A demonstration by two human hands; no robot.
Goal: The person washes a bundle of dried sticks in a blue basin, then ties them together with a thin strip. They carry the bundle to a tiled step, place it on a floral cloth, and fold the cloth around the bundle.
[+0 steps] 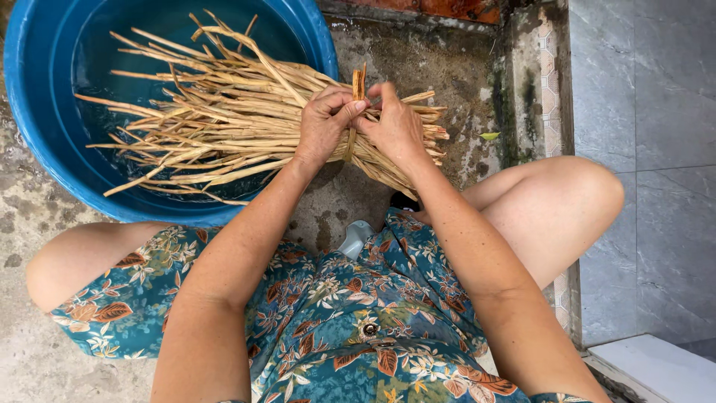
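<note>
Head view: the left hand [322, 123] and right hand [394, 123] each hold a tight grip on the bundle of dry tan plant stalks [224, 119] over the round blue plastic basin [45, 112], cinching a strip (wrapped round, ends still loose)

A bundle of dry, matt, fibrous straw-coloured stalks [246, 119] is seen over a smooth, glossy blue plastic basin [45, 127]. Rough, stained concrete floor [418, 60] is met by polished grey tiles [656, 149]. Printed floral cloth [358, 321] is worn.
</note>
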